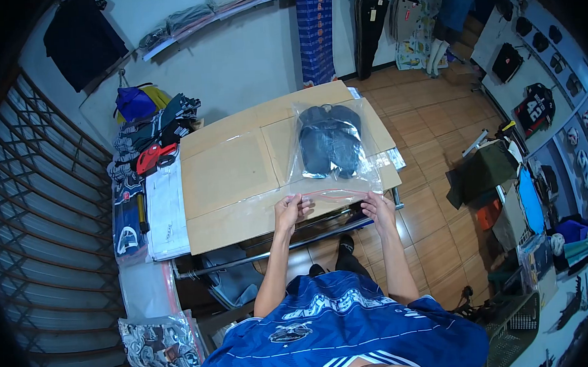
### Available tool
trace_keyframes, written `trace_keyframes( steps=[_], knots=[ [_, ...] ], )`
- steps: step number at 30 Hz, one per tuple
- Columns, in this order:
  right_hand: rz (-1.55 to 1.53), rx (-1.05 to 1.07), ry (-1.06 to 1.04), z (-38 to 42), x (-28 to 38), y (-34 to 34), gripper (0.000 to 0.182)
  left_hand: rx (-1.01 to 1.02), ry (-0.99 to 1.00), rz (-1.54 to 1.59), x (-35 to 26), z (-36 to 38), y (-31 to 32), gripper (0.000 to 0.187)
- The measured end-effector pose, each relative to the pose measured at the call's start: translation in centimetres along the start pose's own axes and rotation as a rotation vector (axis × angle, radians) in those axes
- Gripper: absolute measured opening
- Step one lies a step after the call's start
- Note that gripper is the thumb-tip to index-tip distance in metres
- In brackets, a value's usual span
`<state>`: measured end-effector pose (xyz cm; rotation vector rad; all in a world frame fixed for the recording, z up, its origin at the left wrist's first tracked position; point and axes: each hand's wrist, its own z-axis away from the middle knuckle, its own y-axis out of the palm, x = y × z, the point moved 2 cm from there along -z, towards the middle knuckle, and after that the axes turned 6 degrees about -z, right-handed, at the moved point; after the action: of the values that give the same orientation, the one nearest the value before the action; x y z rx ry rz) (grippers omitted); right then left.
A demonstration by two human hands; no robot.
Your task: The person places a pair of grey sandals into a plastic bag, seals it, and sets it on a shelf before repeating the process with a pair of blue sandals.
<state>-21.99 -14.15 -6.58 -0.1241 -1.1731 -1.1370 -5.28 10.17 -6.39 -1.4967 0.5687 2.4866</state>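
Observation:
A clear plastic zip bag (294,172) lies on the flat cardboard sheet (229,164), its red-lined mouth facing me. Inside it is a dark, rounded, folded bundle (330,141) whose kind is unclear through the shiny film. My left hand (292,212) pinches the left corner of the bag's mouth between thumb and fingers. At the right corner, my right hand (379,209) grips the same edge. The mouth's edge is stretched between both hands, just over the cardboard's front edge.
Folded clothes (163,127) and a red item (156,158) are piled left of the cardboard, beside white packaging (166,211). A metal rail (245,259) runs under the front edge. To the right are tiled floor (436,195) and a green crate (515,325).

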Motion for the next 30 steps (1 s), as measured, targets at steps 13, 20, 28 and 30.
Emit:
trace_keyframes(
  steps=[13, 20, 28, 30],
  knots=[
    [-0.017, -0.006, -0.006, 1.1, -0.3, 1.9, 0.03, 0.009, 0.004, 0.126, -0.4, 0.8, 1.0, 0.025],
    [0.039, 0.031, -0.071, -1.1, -2.3, 0.5, 0.029, -0.016, 0.097, -0.001, 1.4, -0.6, 0.6, 0.026],
    [0.072, -0.017, -0.003, 1.0, -1.2, 2.8, 0.029, 0.03, -0.007, 0.038, 1.3, -0.5, 1.2, 0.03],
    [0.103, -0.004, 0.001, 1.0, -1.3, 2.9, 0.028, 0.015, -0.007, 0.017, 1.3, -0.4, 1.6, 0.03]
  ],
)
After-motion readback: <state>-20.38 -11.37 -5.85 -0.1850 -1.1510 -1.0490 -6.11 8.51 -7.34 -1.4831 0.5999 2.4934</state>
